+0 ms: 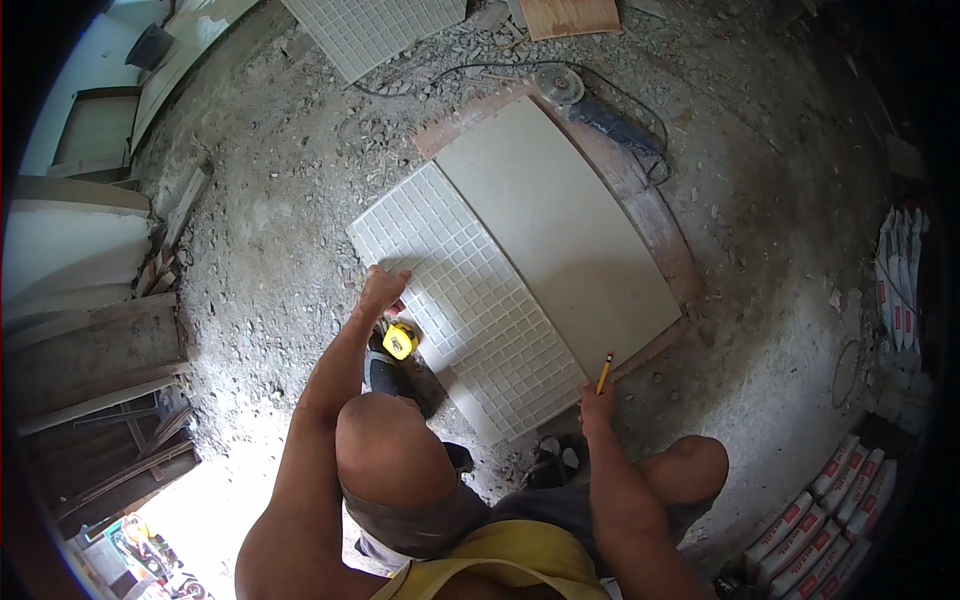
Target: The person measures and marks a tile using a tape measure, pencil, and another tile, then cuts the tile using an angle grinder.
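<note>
My left hand [381, 291] rests on the near left edge of a white tile with a small square grid pattern [467, 300], fingers pressed to it. Just below that hand a yellow tape measure [400, 341] lies on the ground. My right hand [598, 403] grips a yellow pencil [605, 372] point up at the near right corner of the gridded tile. A plain cream tile [560, 225] lies alongside the gridded one on a reddish board [652, 215]. My knees are bent below.
An angle grinder [590, 105] with its black cable lies at the board's far end. Another gridded tile [375, 30] and a wooden board [568, 15] lie farther off. Planks are stacked at left; bagged material [830, 520] lies at right. The floor is rough rubble-strewn concrete.
</note>
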`<state>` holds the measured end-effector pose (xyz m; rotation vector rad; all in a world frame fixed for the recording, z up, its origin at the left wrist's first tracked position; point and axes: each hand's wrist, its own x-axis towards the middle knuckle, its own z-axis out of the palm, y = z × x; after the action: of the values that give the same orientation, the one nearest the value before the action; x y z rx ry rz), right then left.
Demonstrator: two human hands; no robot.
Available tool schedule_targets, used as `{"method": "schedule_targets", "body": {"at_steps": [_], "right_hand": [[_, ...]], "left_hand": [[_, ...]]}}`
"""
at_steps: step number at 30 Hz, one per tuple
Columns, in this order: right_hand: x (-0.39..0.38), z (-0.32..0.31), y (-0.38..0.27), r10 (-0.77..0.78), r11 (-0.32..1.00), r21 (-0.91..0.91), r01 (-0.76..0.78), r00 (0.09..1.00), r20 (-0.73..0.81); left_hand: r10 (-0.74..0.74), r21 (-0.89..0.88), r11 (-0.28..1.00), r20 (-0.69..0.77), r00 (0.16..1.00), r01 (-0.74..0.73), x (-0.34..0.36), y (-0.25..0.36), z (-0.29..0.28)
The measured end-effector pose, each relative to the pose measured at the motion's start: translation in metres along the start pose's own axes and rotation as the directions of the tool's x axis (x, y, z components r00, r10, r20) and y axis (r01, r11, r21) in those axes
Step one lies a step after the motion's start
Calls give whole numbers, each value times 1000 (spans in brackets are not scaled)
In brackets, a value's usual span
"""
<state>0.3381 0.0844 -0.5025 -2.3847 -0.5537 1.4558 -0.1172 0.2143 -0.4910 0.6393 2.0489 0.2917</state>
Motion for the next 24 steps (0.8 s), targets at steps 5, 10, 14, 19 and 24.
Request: {"method": "schedule_targets", "body": {"at_steps": [5,10,14,19,24], "right_hand": [[6,-2,6,-5,999,-37,4,999,-43],[27,6,34,-81,997,-4,81,988,-135],[44,13,56,-287,956,-140,259,927,-242],[46,10,60,-263,955,-222,198,911,-316],[42,10,56,-215,974,-141,179,925,-313]], "left_hand": [[-108,362,928,42,993,86,5,14,-12],[562,628,674,-96,821,-388,36,39,-20],[535,573,704,-40,844,-419,80,68,-21],[519,564,690,49,853,-453,113,84,-13],[581,535,661,79,810,-527,121,82,-13]]}}
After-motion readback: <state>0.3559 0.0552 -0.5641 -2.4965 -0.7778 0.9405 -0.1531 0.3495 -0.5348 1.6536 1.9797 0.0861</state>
